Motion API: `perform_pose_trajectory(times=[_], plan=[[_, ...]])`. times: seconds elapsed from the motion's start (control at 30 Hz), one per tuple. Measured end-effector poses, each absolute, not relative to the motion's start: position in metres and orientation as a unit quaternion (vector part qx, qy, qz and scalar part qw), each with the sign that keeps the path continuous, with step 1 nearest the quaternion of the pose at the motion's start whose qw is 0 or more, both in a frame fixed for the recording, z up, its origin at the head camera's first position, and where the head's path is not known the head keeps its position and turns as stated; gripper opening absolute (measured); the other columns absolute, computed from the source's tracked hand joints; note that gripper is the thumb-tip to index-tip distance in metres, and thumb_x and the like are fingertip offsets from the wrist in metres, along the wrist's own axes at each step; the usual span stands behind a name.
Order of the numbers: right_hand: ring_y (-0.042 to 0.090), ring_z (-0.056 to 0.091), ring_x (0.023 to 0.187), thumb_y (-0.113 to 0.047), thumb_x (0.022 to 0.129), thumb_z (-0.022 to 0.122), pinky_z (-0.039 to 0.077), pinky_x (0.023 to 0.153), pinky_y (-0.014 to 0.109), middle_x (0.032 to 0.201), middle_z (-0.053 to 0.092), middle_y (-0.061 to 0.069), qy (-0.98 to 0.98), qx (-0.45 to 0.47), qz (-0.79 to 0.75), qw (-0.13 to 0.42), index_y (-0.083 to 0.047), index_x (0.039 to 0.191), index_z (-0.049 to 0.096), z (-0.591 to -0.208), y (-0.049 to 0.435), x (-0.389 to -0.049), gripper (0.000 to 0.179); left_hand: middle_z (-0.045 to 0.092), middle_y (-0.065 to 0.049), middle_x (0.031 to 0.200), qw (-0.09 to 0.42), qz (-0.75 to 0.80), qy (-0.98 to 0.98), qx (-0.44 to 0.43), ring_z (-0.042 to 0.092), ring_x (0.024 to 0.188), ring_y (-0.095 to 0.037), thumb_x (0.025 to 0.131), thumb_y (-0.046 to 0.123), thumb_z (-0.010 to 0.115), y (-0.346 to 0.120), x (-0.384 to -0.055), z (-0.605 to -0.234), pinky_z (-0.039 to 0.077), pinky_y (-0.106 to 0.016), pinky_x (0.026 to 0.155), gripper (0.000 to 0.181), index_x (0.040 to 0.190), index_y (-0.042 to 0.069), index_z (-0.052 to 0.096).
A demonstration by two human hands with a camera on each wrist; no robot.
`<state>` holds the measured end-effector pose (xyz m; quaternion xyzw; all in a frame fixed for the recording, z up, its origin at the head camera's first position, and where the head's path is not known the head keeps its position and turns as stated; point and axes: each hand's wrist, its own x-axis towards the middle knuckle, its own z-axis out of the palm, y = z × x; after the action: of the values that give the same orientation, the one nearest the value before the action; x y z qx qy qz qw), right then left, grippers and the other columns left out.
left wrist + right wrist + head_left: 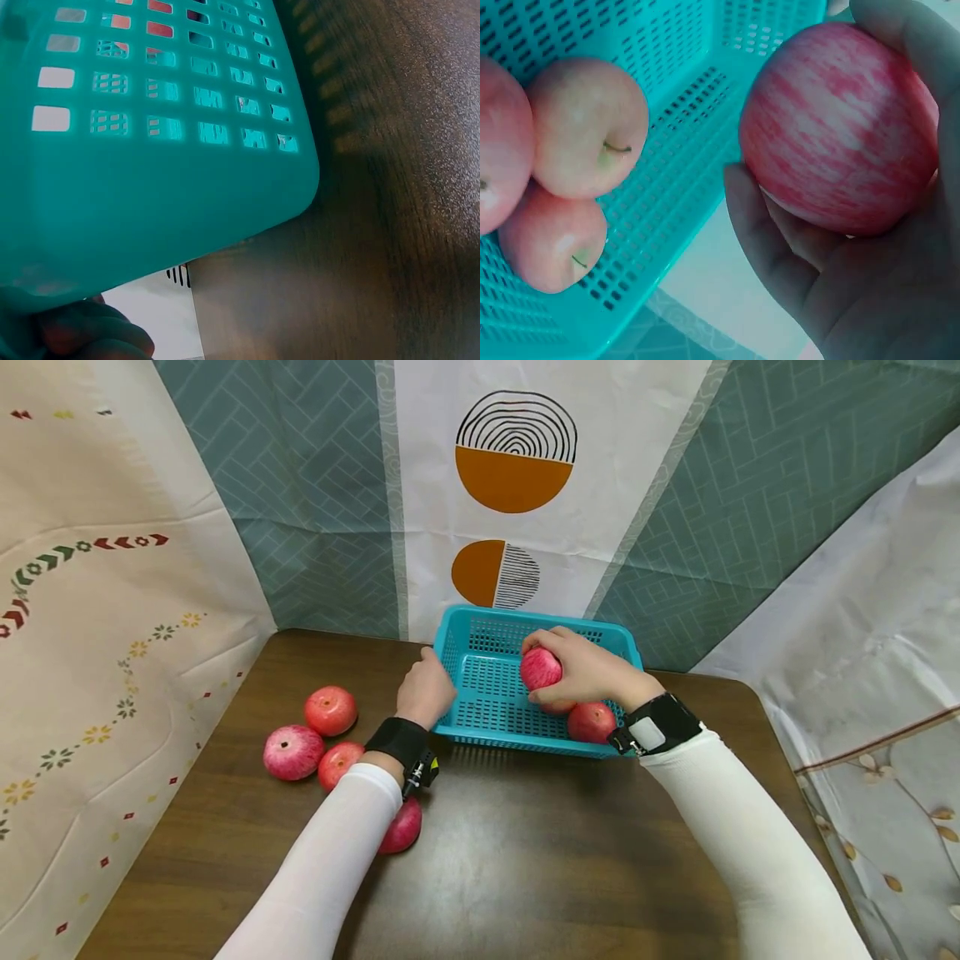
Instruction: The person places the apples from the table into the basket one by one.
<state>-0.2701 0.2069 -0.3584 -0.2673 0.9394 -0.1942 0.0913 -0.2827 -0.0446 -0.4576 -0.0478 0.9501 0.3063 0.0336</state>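
Observation:
My right hand (592, 668) holds a red streaked apple (541, 669) over the teal plastic basket (480, 739), thumb and fingers curved round it. In the right wrist view the held apple (840, 127) fills the grasp, and three paler apples (589, 127) lie together in the basket. From the head, the hand partly covers these, with one apple (592, 722) plain near the front right corner. My left hand (426, 692) grips the basket's left rim. Its curled fingers (97, 334) show under the rim in the left wrist view.
Several apples lie on the brown wooden table (525, 843) left of the basket: a red one (331, 711), a streaked one (294, 752), another by the left wrist (341, 763) and a dark red one (402, 827) partly behind the sleeve. Patterned cloth (322, 510) hangs behind the table.

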Motion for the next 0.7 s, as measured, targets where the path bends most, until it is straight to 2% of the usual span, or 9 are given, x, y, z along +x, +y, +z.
perform_pose_trajectory(times=[0.13, 0.33, 0.57, 0.7], plan=[[0.02, 0.05, 0.104, -0.041, 0.075, 0.083, 0.057, 0.072, 0.039, 0.123, 0.048, 0.003, 0.95, -0.246, -0.162, 0.099, -0.028, 0.127, 0.05, -0.363, 0.206, -0.286, 0.064, 0.059, -0.018, 0.097, 0.041, 0.309, 0.949, -0.046, 0.062, 0.074, -0.029, 0.093, 0.018, 0.064, -0.044, -0.282, -0.46, 0.055, -0.045, 0.06, 0.052, 0.131, -0.001, 0.034], [0.024, 0.051, 0.103, -0.04, 0.076, 0.082, 0.056, 0.074, 0.042, 0.12, 0.051, 0.009, 0.961, -0.222, -0.134, 0.096, -0.022, 0.128, 0.051, -0.372, 0.207, -0.305, 0.063, 0.06, -0.019, 0.096, 0.039, 0.304, 0.95, -0.05, 0.062, 0.073, -0.029, 0.092, 0.018, 0.065, -0.044, -0.28, -0.46, 0.055, -0.045, 0.06, 0.053, 0.131, -0.001, 0.034], [0.029, 0.046, 0.11, -0.038, 0.077, 0.082, 0.056, 0.078, 0.046, 0.126, 0.049, 0.014, 0.967, -0.2, -0.137, 0.077, -0.018, 0.133, 0.05, -0.374, 0.211, -0.315, 0.067, 0.06, -0.019, 0.098, 0.035, 0.305, 0.95, -0.052, 0.063, 0.074, -0.029, 0.092, 0.018, 0.066, -0.044, -0.282, -0.458, 0.056, -0.046, 0.06, 0.054, 0.132, -0.001, 0.035], [0.029, 0.048, 0.108, -0.038, 0.078, 0.082, 0.056, 0.078, 0.047, 0.126, 0.049, 0.014, 0.968, -0.193, -0.142, 0.077, -0.017, 0.133, 0.05, -0.377, 0.211, -0.318, 0.067, 0.061, -0.019, 0.098, 0.038, 0.304, 0.95, -0.052, 0.063, 0.073, -0.029, 0.093, 0.018, 0.064, -0.044, -0.282, -0.457, 0.055, -0.045, 0.059, 0.053, 0.132, -0.001, 0.035]])
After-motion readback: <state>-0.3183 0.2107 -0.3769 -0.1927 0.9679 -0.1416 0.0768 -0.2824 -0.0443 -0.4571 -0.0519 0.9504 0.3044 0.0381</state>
